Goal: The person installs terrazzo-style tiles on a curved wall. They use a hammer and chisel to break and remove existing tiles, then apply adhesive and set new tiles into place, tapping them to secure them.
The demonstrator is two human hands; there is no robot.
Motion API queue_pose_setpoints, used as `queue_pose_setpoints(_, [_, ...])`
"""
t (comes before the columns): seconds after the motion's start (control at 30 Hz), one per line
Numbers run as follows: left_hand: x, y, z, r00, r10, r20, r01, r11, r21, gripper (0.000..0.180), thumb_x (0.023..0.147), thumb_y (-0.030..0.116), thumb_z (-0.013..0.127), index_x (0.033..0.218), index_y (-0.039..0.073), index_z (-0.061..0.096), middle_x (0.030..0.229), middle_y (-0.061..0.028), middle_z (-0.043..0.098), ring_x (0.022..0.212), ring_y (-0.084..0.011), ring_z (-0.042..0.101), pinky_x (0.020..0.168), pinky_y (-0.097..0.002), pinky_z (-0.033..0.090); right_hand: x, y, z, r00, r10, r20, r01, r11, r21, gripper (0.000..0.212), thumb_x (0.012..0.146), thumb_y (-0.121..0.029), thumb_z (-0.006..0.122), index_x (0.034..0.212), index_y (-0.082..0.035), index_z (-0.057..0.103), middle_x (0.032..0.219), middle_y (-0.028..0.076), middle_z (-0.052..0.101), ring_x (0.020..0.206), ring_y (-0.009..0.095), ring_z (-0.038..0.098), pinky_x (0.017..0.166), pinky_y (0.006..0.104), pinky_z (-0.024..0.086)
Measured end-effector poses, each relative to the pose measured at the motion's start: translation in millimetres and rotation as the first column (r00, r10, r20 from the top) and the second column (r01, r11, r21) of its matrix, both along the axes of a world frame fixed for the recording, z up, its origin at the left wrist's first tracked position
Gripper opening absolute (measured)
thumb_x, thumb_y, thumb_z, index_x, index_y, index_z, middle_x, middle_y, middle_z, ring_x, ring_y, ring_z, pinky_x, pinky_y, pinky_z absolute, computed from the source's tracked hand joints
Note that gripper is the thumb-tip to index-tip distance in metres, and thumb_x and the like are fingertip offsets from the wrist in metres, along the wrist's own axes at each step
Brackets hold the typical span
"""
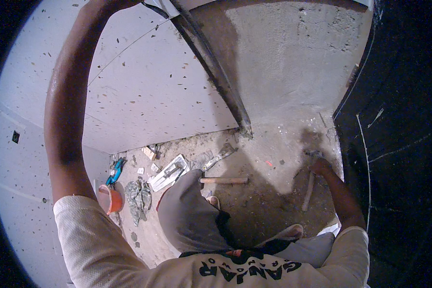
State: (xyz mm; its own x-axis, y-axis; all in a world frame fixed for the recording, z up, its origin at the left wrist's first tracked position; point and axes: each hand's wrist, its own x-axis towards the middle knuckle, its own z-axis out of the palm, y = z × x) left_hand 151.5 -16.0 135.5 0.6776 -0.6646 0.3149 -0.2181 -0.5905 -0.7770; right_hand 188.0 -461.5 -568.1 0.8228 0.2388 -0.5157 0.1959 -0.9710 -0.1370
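By the right edge of the floor (266, 211), the right hand (321, 166) grips a hammer (308, 194) near its head, handle toward the person; the left hand (126, 3) is cropped, its grip unclear.

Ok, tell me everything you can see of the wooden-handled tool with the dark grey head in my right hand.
The wooden-handled tool looks like a hammer: a straight, pale brown handle and a small, dark grey, metal-looking head, whose exact shape is unclear in the shadow. Your right hand grips it close to the head, leaving much of the handle sticking out toward your body. It is above the dusty grey floor, near the black wall; whether it touches the floor, I can't tell.
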Motion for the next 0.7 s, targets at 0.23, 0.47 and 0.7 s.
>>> queue_pose_setpoints(0.23, [-1, 6, -2, 0.999, -0.014, -0.029, 0.013, 0.999, -0.046, 0.010, 0.079, 0.015, 0.070, 0.082, 0.007, 0.066, 0.084, -0.0102, 0.058, 0.085, -0.0287, 0.057, 0.083, -0.0433, 0.049, 4, 1, -24, 0.997, -0.052, 0.053, 0.052, 0.999, -0.010, 0.059, 0.077, -0.049, 0.070, 0.109, 0.000, 0.069, 0.114, 0.024, 0.067, 0.107, 0.039, 0.065, 0.093, 0.0462, 0.051])
queue_pose_setpoints(0.47, [6, -6, -8, 0.996, -0.036, 0.083, 0.047, 0.988, -0.144, 0.012, 0.078, 0.016, 0.071, 0.084, 0.007, 0.066, 0.085, -0.0104, 0.059, 0.089, -0.0294, 0.057, 0.081, -0.0430, 0.050, 32, -70, -50, 0.906, -0.161, 0.390, 0.154, 0.987, 0.049, 0.060, 0.078, -0.044, 0.071, 0.113, 0.003, 0.065, 0.114, 0.025, 0.066, 0.108, 0.039, 0.064, 0.093, 0.0456, 0.052])
queue_pose_setpoints(0.7, [-45, 51, -10, 0.993, 0.108, 0.048, -0.109, 0.994, 0.022, 0.015, 0.084, 0.015, 0.069, 0.091, 0.004, 0.062, 0.097, -0.0112, 0.061, 0.097, -0.0280, 0.058, 0.083, -0.0406, 0.049, 10, 59, 72, 0.947, -0.314, 0.064, 0.240, 0.826, 0.510, 0.059, 0.074, -0.041, 0.075, 0.114, 0.001, 0.064, 0.106, 0.024, 0.068, 0.100, 0.037, 0.066, 0.087, 0.0459, 0.053])
